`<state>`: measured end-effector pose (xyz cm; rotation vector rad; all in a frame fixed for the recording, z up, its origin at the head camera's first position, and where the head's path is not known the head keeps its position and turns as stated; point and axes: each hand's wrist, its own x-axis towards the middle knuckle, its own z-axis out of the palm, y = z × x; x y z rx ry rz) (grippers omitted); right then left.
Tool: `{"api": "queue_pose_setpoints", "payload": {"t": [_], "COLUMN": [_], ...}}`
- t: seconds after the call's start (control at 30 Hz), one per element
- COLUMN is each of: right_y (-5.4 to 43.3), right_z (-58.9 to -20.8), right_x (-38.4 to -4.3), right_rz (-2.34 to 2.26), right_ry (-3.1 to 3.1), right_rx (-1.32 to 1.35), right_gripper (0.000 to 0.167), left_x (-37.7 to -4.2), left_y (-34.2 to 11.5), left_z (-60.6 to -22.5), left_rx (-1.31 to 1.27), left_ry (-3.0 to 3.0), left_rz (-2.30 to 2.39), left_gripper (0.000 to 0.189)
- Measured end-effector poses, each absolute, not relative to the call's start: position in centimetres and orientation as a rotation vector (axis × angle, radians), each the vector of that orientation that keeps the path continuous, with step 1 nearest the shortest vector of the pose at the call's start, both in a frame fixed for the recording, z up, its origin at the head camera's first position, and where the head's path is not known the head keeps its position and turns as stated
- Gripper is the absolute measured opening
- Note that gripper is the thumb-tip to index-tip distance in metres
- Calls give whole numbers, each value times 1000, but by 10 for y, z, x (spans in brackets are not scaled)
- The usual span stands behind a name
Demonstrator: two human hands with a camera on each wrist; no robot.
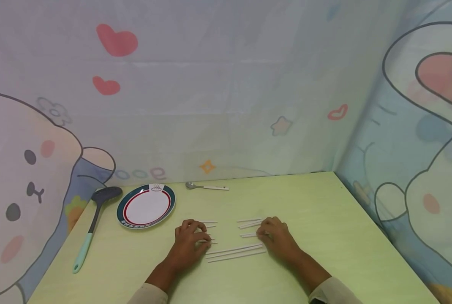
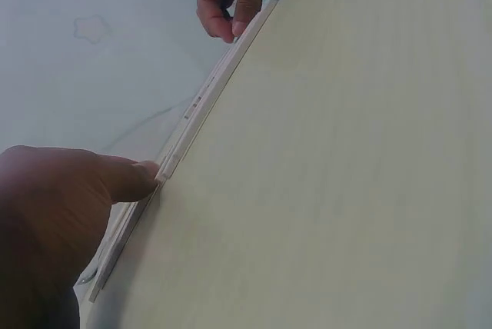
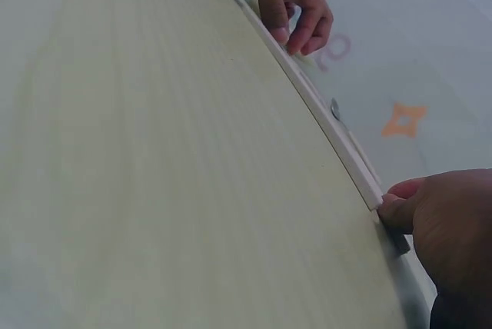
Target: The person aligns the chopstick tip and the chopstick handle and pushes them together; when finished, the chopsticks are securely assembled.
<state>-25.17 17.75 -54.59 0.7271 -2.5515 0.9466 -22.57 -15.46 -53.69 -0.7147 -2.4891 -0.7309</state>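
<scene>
My left hand [image 1: 189, 243] is over a group of thin white sticks [image 1: 210, 221], whose right ends poke out past the fingers. Its thumb and bent fingers pinch at the nearer sticks of that group. Opposite, my right hand [image 1: 280, 239] pinches the ends of another group of white sticks [image 1: 250, 220], which point left. Between the hands and closer to me lie three longer white sticks [image 1: 233, 252], roughly parallel and slightly slanted. The left wrist view shows the sticks [image 2: 207, 102] almost edge-on, low on the tabletop. Parts of both groups are hidden under my hands.
A white plate [image 1: 146, 205] with a dark rim is at the back left. Left of it lies a black ladle-like utensil [image 1: 95, 219] with a mint handle. A small spoon [image 1: 207, 187] lies near the back edge of the pale table [image 1: 347, 240]. Printed cloth [image 1: 226, 93] hangs behind.
</scene>
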Motion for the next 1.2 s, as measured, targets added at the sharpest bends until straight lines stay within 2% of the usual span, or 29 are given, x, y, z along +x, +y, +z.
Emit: {"api": "queue_pose_setpoints", "payload": {"t": [0.53,0.87,1.2], "right_y": [176,167,149], "right_z": [-548,-543,-542], "right_x": [-265,-254,-245], "right_rz": [915,954,1136], "right_ry": [-2591,-2539,-2475], "right_rx": [735,704,833], "right_gripper": [13,14,15], "left_x": [-236,-233,-222], "left_y": [-153,-152,-149], "left_z": [-535,-535,-527], "left_rx": [-696,-864,-743], "left_ry": [-2597,-2414,-2565], "left_rz": [-792,-800,-746], "left_gripper": [20,15,2]}}
